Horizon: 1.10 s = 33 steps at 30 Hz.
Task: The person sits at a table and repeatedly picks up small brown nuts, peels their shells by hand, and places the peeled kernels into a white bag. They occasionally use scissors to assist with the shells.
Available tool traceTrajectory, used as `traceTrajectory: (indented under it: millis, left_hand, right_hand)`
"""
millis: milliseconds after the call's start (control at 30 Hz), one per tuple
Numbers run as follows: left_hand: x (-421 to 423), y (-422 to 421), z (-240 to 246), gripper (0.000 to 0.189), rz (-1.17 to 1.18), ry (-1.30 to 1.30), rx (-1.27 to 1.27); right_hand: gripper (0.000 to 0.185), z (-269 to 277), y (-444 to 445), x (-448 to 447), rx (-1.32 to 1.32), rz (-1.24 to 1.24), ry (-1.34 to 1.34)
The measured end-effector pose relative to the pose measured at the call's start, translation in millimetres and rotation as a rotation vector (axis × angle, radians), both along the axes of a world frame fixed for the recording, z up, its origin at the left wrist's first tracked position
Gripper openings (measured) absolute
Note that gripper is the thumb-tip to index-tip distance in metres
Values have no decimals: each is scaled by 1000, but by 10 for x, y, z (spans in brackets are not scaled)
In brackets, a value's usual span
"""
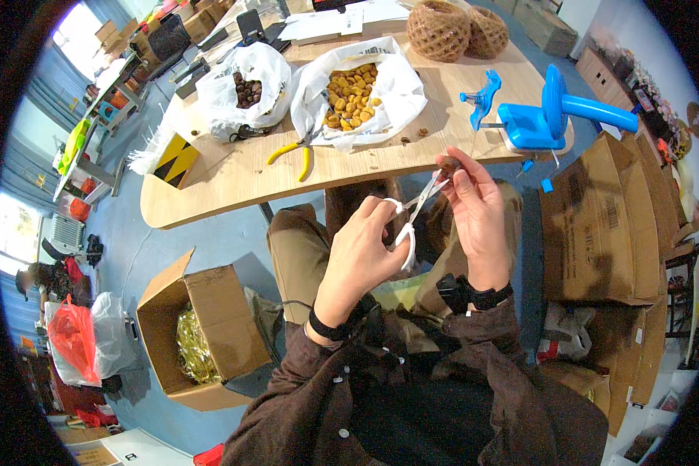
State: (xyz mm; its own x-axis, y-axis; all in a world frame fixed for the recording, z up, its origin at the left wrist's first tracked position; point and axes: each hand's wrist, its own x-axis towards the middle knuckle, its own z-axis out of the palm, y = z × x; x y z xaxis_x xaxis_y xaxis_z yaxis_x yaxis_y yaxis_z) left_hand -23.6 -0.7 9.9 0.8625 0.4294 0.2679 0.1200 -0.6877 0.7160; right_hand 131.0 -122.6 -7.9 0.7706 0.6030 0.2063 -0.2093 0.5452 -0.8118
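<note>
My left hand (pixel 358 250) grips white-handled scissors (pixel 422 201) through their finger loops. Their blades are parted and point up to the right. Between the fingertips and thumb of my right hand (pixel 475 204) is a small brown chestnut (pixel 449 165). The scissor tips reach this nut; whether they cut into it is too small to tell. Both hands are above my lap, by the table's front edge. On the wooden table (pixel 221 198), a white plastic bag (pixel 399 93) holds yellow peeled chestnuts (pixel 352 96). Dark brown chestnuts (pixel 247 92) fill another white bag (pixel 212 78) left of it.
Yellow-handled pliers (pixel 303 157) lie before the bags. A blue hand-cranked winder (pixel 536 125) is at the table's right end, with brown twine balls (pixel 438 30) behind. White cable ties (pixel 154 148) stand in a striped holder (pixel 177 160). Cardboard boxes (pixel 227 320) flank me on the floor.
</note>
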Motion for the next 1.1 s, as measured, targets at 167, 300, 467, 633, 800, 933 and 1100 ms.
traceTrajectory:
  millis: [167, 300, 467, 633, 800, 933, 1100]
  left_hand:
    - [19, -4, -38, 33, -15, -41, 38]
    - [-11, 4, -26, 32, -39, 7, 17]
    - [-43, 28, -1, 34, -99, 73, -61]
    - [-79, 84, 11, 38, -201, 159, -143]
    - [-104, 121, 23, 40, -233, 207, -131]
    - [-84, 71, 14, 43, -127, 99, 37]
    - [-59, 69, 10, 44, -246, 150, -182]
  right_hand:
    - [39, 21, -10, -24, -80, -17, -52]
    - [36, 38, 0, -38, -103, -67, -120]
    - [32, 21, -25, 13, -165, -74, -250]
    - [30, 11, -94, 90, -185, -73, -433]
    - [28, 34, -134, 113, -253, -80, -533]
    - [28, 23, -135, 114, -235, -84, -505]
    - [30, -51, -110, 117, -159, -95, -445]
